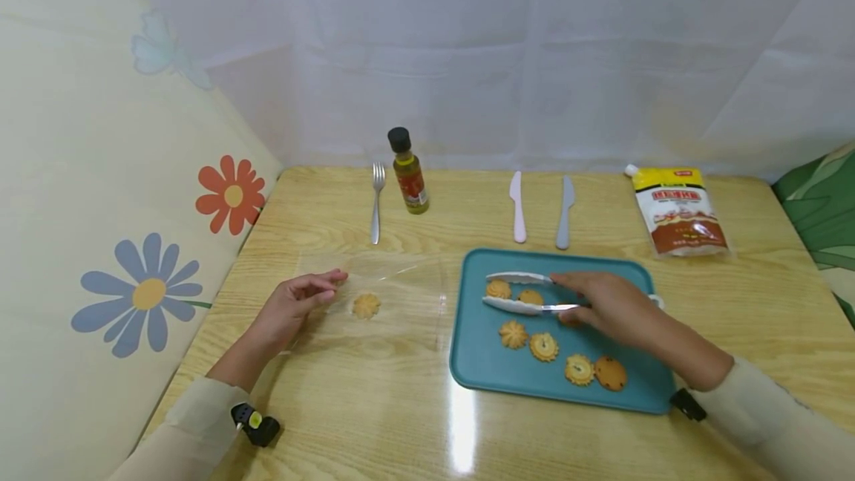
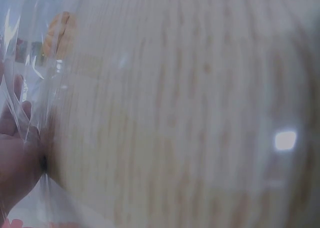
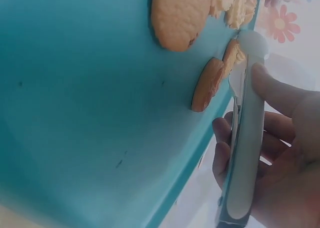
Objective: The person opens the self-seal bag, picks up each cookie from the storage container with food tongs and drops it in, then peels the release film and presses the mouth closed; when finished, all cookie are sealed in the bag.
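Right of centre, the right hand [image 1: 608,310] has its fingers round the tongs [image 1: 514,306], white scalloped arms straddling a ridged cookie [image 1: 498,289] on the smooth teal tray [image 1: 490,373]; a light, even squeeze looks best for something so crumbly. Left of centre, the left hand's [image 1: 294,306] fingers lie relaxed at the glossy clear plastic container [image 1: 407,329], contact unclear, a flower-shaped cookie [image 1: 366,306] showing within its outline.
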Action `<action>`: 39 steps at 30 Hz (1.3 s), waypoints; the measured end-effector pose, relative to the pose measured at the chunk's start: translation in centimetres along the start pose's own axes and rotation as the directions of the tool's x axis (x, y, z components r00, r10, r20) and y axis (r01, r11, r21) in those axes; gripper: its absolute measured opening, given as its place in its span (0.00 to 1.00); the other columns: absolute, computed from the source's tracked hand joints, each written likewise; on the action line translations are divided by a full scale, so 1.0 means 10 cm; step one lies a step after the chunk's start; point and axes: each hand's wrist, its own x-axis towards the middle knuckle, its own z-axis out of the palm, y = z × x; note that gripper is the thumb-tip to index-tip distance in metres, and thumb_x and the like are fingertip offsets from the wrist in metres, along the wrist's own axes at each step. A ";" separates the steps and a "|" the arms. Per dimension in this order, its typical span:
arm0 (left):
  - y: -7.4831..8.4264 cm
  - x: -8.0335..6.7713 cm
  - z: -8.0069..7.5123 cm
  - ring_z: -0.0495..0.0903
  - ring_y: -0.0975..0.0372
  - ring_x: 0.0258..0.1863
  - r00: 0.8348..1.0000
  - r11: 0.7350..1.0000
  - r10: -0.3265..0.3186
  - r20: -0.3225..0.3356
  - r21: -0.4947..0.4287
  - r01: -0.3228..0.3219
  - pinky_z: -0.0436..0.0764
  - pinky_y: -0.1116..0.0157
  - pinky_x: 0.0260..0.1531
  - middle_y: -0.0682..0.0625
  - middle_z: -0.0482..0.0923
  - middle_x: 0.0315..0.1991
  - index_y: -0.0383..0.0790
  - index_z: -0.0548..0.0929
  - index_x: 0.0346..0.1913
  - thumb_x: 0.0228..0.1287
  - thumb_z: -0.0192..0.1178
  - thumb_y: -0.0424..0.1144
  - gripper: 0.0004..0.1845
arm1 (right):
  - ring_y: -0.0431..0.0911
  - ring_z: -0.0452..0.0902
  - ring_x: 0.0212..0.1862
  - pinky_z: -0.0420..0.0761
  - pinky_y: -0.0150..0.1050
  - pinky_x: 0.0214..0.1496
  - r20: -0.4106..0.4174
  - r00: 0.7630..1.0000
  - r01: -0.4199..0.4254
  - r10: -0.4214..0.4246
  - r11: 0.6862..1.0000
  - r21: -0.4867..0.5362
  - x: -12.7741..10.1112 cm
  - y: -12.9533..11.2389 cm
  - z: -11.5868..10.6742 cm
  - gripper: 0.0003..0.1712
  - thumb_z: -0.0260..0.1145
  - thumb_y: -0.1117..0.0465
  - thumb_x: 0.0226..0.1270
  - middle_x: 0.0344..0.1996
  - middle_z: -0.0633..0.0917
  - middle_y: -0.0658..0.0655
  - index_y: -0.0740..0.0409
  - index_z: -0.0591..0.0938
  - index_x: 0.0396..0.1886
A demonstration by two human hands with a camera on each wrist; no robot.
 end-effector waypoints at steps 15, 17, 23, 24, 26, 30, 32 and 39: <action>0.00 0.00 0.00 0.75 0.76 0.64 1.000 1.000 0.007 0.002 0.000 -0.007 0.73 0.79 0.60 0.61 0.84 0.59 0.20 0.80 0.52 0.74 0.63 0.37 0.18 | 0.48 0.83 0.44 0.82 0.52 0.47 -0.053 0.996 0.067 -0.068 0.998 -0.019 0.02 0.07 0.01 0.32 0.74 0.55 0.68 0.58 0.86 0.62 0.60 0.79 0.69; -0.01 0.00 -0.01 0.75 0.77 0.64 1.000 1.000 0.008 0.002 0.002 -0.008 0.73 0.79 0.60 0.62 0.84 0.59 0.20 0.80 0.52 0.74 0.63 0.37 0.18 | 0.45 0.81 0.42 0.81 0.50 0.44 -0.054 0.996 0.070 -0.071 0.997 -0.023 0.02 0.07 0.01 0.32 0.74 0.55 0.67 0.56 0.87 0.61 0.60 0.79 0.69; -0.02 0.01 -0.01 0.75 0.76 0.64 1.000 1.000 0.008 0.002 0.004 -0.008 0.73 0.79 0.60 0.62 0.84 0.59 0.20 0.80 0.52 0.74 0.63 0.37 0.18 | 0.39 0.75 0.34 0.76 0.42 0.37 -0.046 0.995 0.084 -0.085 0.996 -0.022 0.05 0.04 0.00 0.32 0.75 0.55 0.67 0.50 0.89 0.58 0.60 0.79 0.69; -0.02 0.01 -0.01 0.75 0.76 0.64 1.000 1.000 0.008 0.001 0.003 -0.008 0.73 0.79 0.60 0.61 0.84 0.59 0.20 0.80 0.52 0.74 0.63 0.37 0.18 | 0.39 0.74 0.34 0.76 0.42 0.37 -0.043 0.995 0.086 -0.087 0.996 -0.021 0.06 0.03 0.00 0.33 0.75 0.55 0.67 0.48 0.89 0.58 0.60 0.79 0.69; -0.03 0.01 -0.01 0.75 0.77 0.64 1.000 1.000 0.009 0.002 0.002 -0.009 0.73 0.79 0.60 0.61 0.84 0.60 0.20 0.80 0.52 0.75 0.62 0.37 0.18 | 0.39 0.75 0.34 0.77 0.43 0.38 -0.037 0.996 0.085 -0.085 0.996 -0.017 0.08 0.01 -0.02 0.33 0.74 0.55 0.68 0.46 0.89 0.56 0.59 0.78 0.70; -0.03 0.01 -0.01 0.75 0.77 0.64 1.000 1.000 0.009 0.003 0.003 -0.009 0.74 0.79 0.60 0.61 0.84 0.60 0.20 0.80 0.52 0.75 0.62 0.37 0.18 | 0.40 0.78 0.37 0.80 0.45 0.41 -0.023 0.996 0.085 -0.086 0.996 -0.013 0.12 -0.04 -0.02 0.33 0.74 0.55 0.69 0.50 0.89 0.57 0.58 0.78 0.70; -0.03 0.01 -0.01 0.74 0.77 0.64 1.000 1.000 0.006 0.002 0.007 -0.006 0.74 0.79 0.59 0.61 0.84 0.60 0.20 0.80 0.52 0.75 0.63 0.37 0.19 | 0.40 0.80 0.38 0.82 0.46 0.41 -0.022 0.995 0.096 -0.096 0.995 -0.014 0.15 -0.07 -0.02 0.33 0.74 0.55 0.69 0.52 0.88 0.58 0.58 0.78 0.70; -0.02 0.01 -0.01 0.74 0.78 0.64 1.000 1.000 -0.014 -0.007 0.028 0.014 0.74 0.79 0.60 0.62 0.83 0.60 0.21 0.80 0.53 0.75 0.63 0.39 0.19 | 0.41 0.82 0.39 0.83 0.47 0.43 -0.023 0.991 0.129 -0.130 0.991 -0.016 0.25 -0.16 0.01 0.33 0.73 0.53 0.69 0.59 0.86 0.59 0.57 0.78 0.71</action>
